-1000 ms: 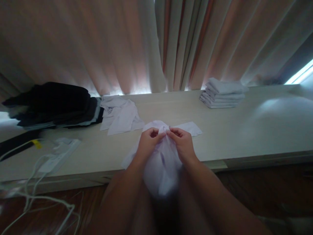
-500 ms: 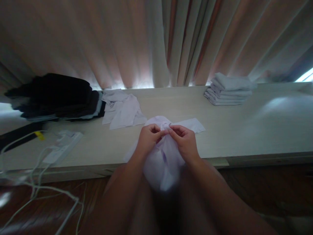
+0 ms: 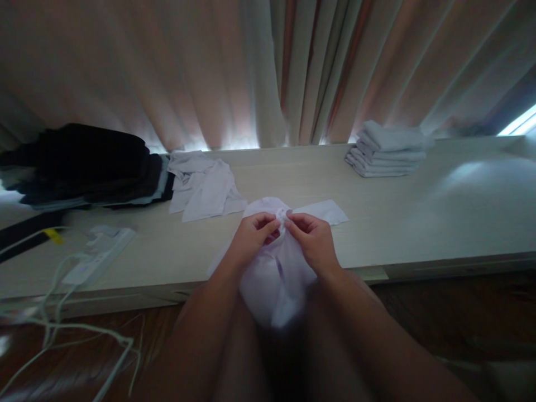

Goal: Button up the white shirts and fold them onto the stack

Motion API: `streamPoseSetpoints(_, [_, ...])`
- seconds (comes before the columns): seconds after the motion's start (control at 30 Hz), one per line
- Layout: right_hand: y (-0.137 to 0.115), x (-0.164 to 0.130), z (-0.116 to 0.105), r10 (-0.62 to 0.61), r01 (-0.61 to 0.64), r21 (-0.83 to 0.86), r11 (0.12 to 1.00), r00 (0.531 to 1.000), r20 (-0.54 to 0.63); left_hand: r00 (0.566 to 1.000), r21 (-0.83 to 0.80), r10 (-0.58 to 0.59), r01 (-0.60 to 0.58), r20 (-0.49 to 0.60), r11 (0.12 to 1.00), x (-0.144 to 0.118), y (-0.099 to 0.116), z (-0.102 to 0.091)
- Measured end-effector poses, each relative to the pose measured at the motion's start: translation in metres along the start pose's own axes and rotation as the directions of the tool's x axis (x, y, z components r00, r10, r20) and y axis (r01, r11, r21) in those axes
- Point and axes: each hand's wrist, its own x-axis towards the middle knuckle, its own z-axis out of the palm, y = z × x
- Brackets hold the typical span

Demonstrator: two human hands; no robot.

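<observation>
Pale table (image 3: 419, 223) under drawn curtains (image 3: 167, 72); folded white stack (image 3: 387, 156) (far right).

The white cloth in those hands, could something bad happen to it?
Maybe. Both the left hand and the right hand pinch the white cloth at its top, and most of it hangs past the table edge, so a loose grip might let it slide toward the floor. The white cables dangling off the table by the power strip could snag an arm. The crumpled white garment lies close behind and might get mixed in.
</observation>
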Motion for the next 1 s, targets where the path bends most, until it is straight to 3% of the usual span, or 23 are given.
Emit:
streamPoseSetpoints(0.33, [-0.005, 0.001, -0.004, -0.045, 0.047, -0.055, 0.997, 0.998, 0.033, 1.000, 0.046, 0.017, -0.017, -0.006, 0.999, 0.005, -0.006, 0.002])
streamPoseSetpoints(0.53, [-0.002, 0.004, -0.015, 0.029, -0.025, -0.026, 0.999, 0.980, 0.195, 1.000, 0.005, 0.016, -0.016, 0.011, 1.000, 0.004, -0.010, 0.001])
streamPoseSetpoints(0.63, [0.001, 0.007, -0.022, 0.060, -0.042, -0.073, 0.996, 0.961, 0.269, 0.997, -0.004, -0.003, 0.003, 0.075, 1.000, 0.003, -0.009, 0.001])
streamPoseSetpoints(0.83, [0.005, 0.007, -0.025, 0.013, 0.005, -0.071, 0.997, 0.968, 0.249, 0.980, -0.026, -0.066, 0.072, 0.189, 0.997, 0.001, -0.006, 0.004])
streamPoseSetpoints(1.0, [0.004, 0.005, -0.023, 0.003, 0.006, -0.047, 0.999, 0.980, 0.198, 0.972, -0.049, -0.087, 0.100, 0.216, 0.994, 0.001, -0.005, 0.005])
